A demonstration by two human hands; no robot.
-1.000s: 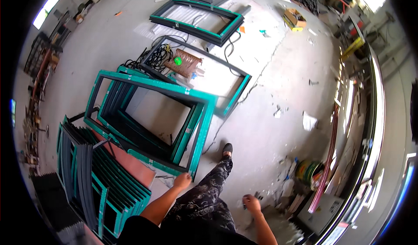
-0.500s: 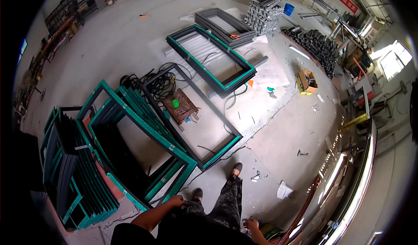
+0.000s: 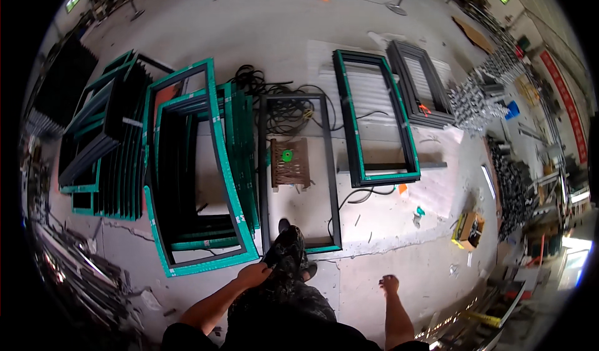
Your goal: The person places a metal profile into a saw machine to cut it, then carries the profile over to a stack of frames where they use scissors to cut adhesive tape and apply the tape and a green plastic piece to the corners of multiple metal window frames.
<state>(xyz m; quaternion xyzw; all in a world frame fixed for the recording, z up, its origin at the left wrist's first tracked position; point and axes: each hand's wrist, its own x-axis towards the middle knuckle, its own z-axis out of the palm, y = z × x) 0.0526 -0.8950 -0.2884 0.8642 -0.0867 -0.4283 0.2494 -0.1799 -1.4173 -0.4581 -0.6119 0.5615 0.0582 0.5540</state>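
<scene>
At left is the green-edged frame point(image 3: 212, 265); its near corner is just beside the left hand point(image 3: 253, 275), whose fingers are curled, and I cannot tell if they hold it. The grey frame point(image 3: 331, 170) lies on the floor, one shoe point(image 3: 284, 225) at its near end. The right hand point(image 3: 389, 283) is half open, apparently empty. The step seems only positioning; gripping a frame would call for both hands

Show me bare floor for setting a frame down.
Bare: floor beyond the cables; patch between the right hand and the box, slight litter near the box. Crowded: left side, packed green frames, and around the coiled cables.
</scene>
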